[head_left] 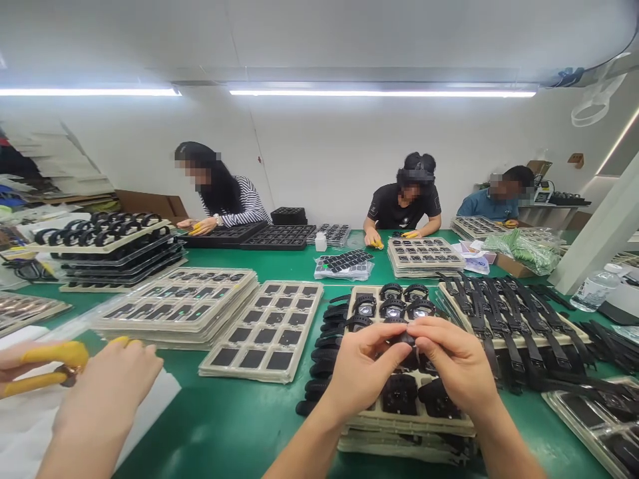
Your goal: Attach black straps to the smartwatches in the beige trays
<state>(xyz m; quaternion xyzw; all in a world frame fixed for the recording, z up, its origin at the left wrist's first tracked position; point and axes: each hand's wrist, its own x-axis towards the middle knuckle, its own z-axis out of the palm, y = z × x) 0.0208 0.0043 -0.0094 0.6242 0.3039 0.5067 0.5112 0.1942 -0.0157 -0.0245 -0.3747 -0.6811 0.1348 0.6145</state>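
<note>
My left hand [362,366] and my right hand [456,362] meet over the tray stack in front of me. The thumbs and fingertips of both are closed on a small black watch part [407,338], mostly hidden by the fingers. Below and behind them lies a cream tray [394,420] holding black smartwatches [399,394] in its pockets, some with their straps curled up at the far end. Loose black watch straps [323,352] line the tray's left side. To the right, another tray [529,340] carries rows of black straps laid flat.
On my left, a co-worker's hands [102,386] with yellow finger covers hold something dark. Trays of dark rectangular pieces [264,332] stand between us on the green table [219,426]. Three people sit opposite. A water bottle [596,289] stands at the right near a white post [599,206].
</note>
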